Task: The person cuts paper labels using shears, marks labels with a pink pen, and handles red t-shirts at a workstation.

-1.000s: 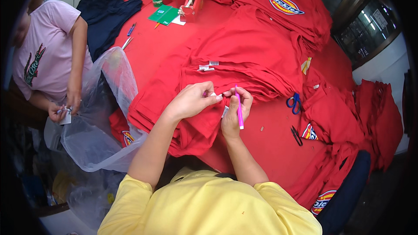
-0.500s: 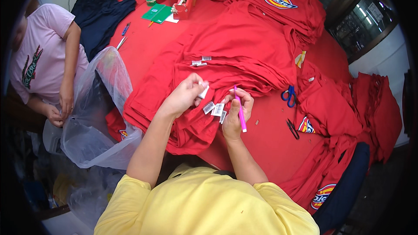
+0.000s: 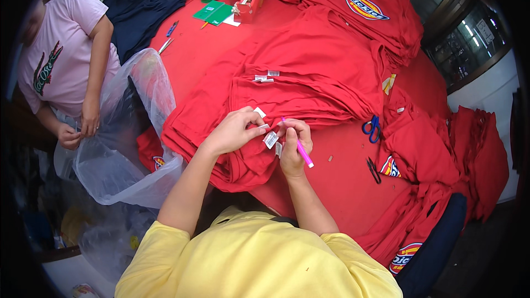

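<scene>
In front of me lies a stack of red T-shirts point(image 3: 309, 49), with small white care labels point(image 3: 270, 139) sticking out at its near edge. My left hand point(image 3: 234, 132) reaches over the stack, its thumb and forefinger pinching one of these labels. Held in my right hand point(image 3: 295, 152) is a bright pink pen point(image 3: 304, 154), its far tip beside the pinched label. Other labels hang just below and between the two hands. A second small cluster of labels point(image 3: 264, 79) shows farther back on the stack.
Blue scissors point(image 3: 371, 128) and black thread snips point(image 3: 374, 170) lie to the right, near more red shirts point(image 3: 417, 149). At left a co-worker in a pink shirt point(image 3: 69, 38) handles a clear plastic bag point(image 3: 110, 171). A tape dispenser point(image 3: 248, 5) and green booklet point(image 3: 213, 12) stand farther back.
My left hand has lowered and come closer to my right, its fingers now at another label. The pink pen has tilted, its far tip moving left toward that label. The view has shifted slightly.
</scene>
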`<state>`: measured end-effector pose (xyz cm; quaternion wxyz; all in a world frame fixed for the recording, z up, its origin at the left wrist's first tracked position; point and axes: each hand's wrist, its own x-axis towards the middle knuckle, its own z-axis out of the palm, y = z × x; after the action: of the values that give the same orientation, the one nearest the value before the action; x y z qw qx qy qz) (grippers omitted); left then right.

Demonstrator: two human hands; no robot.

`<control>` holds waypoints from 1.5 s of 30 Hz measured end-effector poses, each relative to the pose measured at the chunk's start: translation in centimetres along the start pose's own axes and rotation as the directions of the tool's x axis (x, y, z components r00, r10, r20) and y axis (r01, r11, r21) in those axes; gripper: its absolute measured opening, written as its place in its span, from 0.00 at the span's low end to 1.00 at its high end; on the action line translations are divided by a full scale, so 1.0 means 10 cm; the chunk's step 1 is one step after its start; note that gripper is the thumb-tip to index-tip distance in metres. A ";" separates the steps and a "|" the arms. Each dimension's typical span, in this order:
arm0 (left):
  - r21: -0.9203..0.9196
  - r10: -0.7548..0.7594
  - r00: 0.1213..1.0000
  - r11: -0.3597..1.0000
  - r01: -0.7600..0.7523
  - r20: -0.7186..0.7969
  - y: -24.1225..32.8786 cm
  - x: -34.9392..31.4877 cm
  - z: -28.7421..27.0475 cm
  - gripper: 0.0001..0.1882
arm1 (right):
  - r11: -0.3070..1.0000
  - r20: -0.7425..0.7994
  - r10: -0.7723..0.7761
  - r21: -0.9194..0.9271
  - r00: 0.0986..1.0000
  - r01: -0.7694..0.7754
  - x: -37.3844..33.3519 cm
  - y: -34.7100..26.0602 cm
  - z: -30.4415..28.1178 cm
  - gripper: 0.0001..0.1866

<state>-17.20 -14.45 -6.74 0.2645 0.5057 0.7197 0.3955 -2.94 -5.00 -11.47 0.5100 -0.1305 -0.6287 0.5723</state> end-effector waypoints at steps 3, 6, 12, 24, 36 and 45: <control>-0.206 -0.093 0.995 0.974 0.098 0.036 -0.05 0.02 -0.04 0.10 | 0.989 0.098 -0.010 -0.144 0.995 0.024 0.01 -0.06 -0.02 0.09; -0.289 -0.082 0.996 0.954 0.085 0.022 -0.07 0.01 -0.03 0.10 | 0.981 0.144 -0.007 -0.189 0.990 0.035 0.01 -0.05 -0.01 0.10; -0.299 -0.062 0.998 0.952 0.067 0.027 0.00 -0.02 -0.04 0.09 | 0.965 0.086 0.161 -0.223 0.983 -0.139 0.01 -0.10 0.07 0.10; -0.276 -0.100 0.995 0.956 0.104 0.031 0.37 -0.38 0.40 0.09 | 0.969 -0.105 -0.030 -0.247 0.994 0.003 0.26 -0.63 -0.26 0.22; 0.353 0.239 0.833 0.934 -0.056 -0.499 -0.29 0.88 0.04 0.08 | 0.839 0.137 0.336 0.407 0.932 -0.362 1.02 0.22 0.18 0.10; -0.333 -0.242 0.968 0.920 0.206 -0.072 -0.63 1.12 -0.13 0.11 | 0.971 -0.056 0.182 -0.147 0.982 -0.188 0.99 0.80 0.25 0.11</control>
<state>-25.39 -5.44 -11.14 0.3466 0.3470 0.7120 0.5025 -12.64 3.44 -12.97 0.4563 -0.2390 -0.6446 0.5650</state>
